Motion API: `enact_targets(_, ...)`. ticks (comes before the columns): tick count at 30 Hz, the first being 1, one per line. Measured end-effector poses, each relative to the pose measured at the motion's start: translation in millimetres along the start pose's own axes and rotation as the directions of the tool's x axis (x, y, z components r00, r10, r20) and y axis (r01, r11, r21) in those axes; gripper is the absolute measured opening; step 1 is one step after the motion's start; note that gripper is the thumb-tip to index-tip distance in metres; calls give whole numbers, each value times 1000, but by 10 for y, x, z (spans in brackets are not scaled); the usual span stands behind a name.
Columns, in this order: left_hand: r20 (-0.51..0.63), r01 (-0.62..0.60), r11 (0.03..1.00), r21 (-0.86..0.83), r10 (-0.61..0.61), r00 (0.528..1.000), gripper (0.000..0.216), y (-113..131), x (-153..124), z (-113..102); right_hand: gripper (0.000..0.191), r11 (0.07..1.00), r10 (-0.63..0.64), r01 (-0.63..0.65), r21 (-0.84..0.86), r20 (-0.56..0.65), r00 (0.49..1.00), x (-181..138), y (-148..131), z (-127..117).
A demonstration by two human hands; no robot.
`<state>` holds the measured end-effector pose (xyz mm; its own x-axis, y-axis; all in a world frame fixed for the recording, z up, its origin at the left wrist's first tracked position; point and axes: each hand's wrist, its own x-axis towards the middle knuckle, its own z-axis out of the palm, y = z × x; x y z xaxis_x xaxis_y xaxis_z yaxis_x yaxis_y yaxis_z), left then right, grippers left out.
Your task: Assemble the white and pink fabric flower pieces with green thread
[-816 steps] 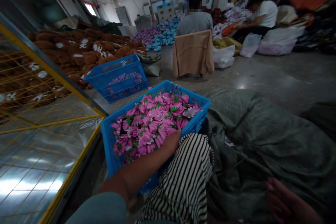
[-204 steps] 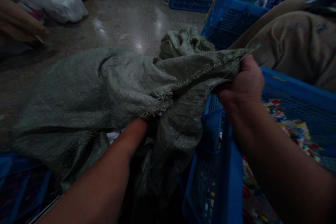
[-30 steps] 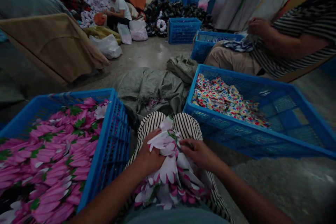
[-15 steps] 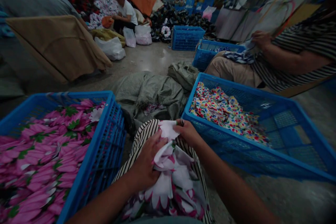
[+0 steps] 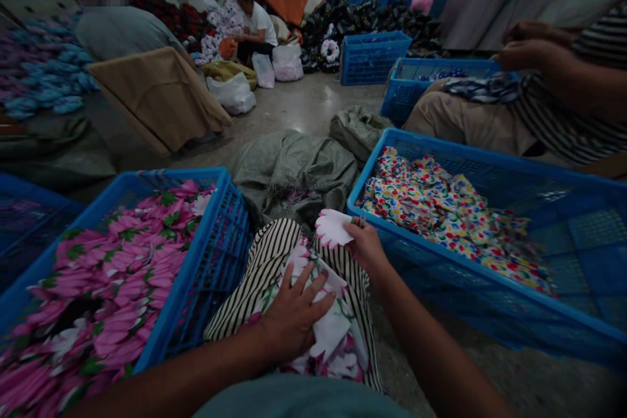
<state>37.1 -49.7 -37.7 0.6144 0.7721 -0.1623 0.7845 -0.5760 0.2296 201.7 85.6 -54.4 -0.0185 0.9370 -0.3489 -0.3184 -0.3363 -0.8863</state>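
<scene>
Our right hand (image 5: 365,248) had now lifted a white, pink-edged fabric petal piece (image 5: 334,228) clear of our lap, its fingers pinched shut on one edge. Our left hand (image 5: 294,320), gripping cloth a moment earlier, lay open with fingers spread on the fabric flower pile (image 5: 337,339) over our striped trousers (image 5: 279,261), between the blue crate of pink flowers (image 5: 196,261) and the crate of dotted cloth (image 5: 465,262).

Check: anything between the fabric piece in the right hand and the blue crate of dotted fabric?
Nothing visible. The white-and-pink fabric flower piece, pinched in the right hand, sits above the striped trousers, right beside the blue crate. Only the crate's own rim separates it from the crate's inside.
</scene>
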Motion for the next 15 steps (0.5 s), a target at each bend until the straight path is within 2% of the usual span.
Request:
enact_targets(2, -16, -76, 997, -3, 76, 997, 72, -29, -94, -112, 19, 1000, -4, 4, -2, 18, 1000, 7, 22, 4)
enact_targets(4, -24, -249, 968, -10, 249, 968, 63, -81, -210, -244, 18, 1000, -6, 6, -15, 28, 1000, 9, 37, -2)
enact_targets(6, -17, -439, 899, -16, 438, 899, 50, -137, -295, -337, 16, 999, -8, 9, -37, 20, 1000, 10, 41, -11)
enact_targets(8, -13, -556, 831, -21, 556, 831, 41, -175, -317, -354, 16, 998, -10, 11, -68, 2, 1000, 16, 30, -12)
enact_targets(11, -40, -589, 808, -11, 588, 808, 35, -187, -257, -254, 15, 992, -12, 11, -129, -11, 1000, 37, -6, 22)
enact_targets(15, -17, -558, 830, -16, 558, 830, 34, -173, -202, -132, 14, 980, -28, 25, -199, -11, 1000, 46, -41, 108)
